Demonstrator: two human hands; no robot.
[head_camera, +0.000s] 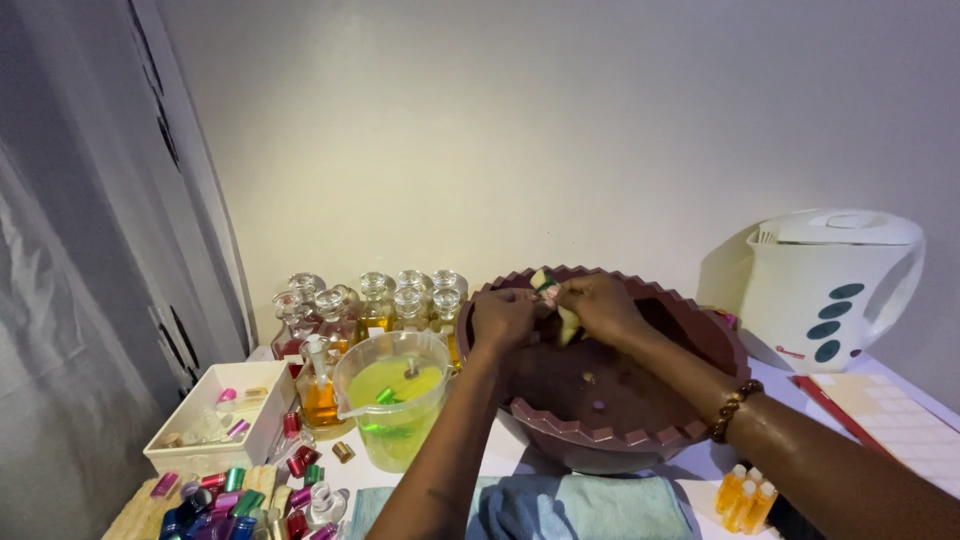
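1. Large maroon plastic basin with a zigzag rim (640, 436): taken as the landmark, filling the middle of the table, with water and a few small bits at its bottom.
2. White plastic electric kettle with dark green ovals (820, 290): upright to the right of the basin, near its rim.
3. Folded light blue towel (610, 505): flat just in front of the basin, at the near edge.
4. Clear plastic jug holding yellow-green liquid (393, 400): just left of the basin, almost touching its wall, with small green pieces inside.
5. White rectangular plastic tray (222, 420): well left of the basin, beyond the jug, holding a few small caps.
6. Cluster of clear glass stoppered bottles with amber liquid (375, 300): behind the jug, left of the basin's far rim.
7. Heap of small metallic caps in pink, green, blue and red (235, 495): front left of the basin, below the tray.
8. Three small orange-filled vials (745, 495): front right of the basin, by the towel.
9. Left hand (502, 318): over the basin's far rim, fingers curled shut; whether gripping the small item, cannot tell.
10. Right hand (598, 303): beside the left, above the basin's far side, fingers closed on a yellow sponge (567, 325).
11. Small green-capped item (546, 285): pinched between both hands above the far rim, largely hidden.
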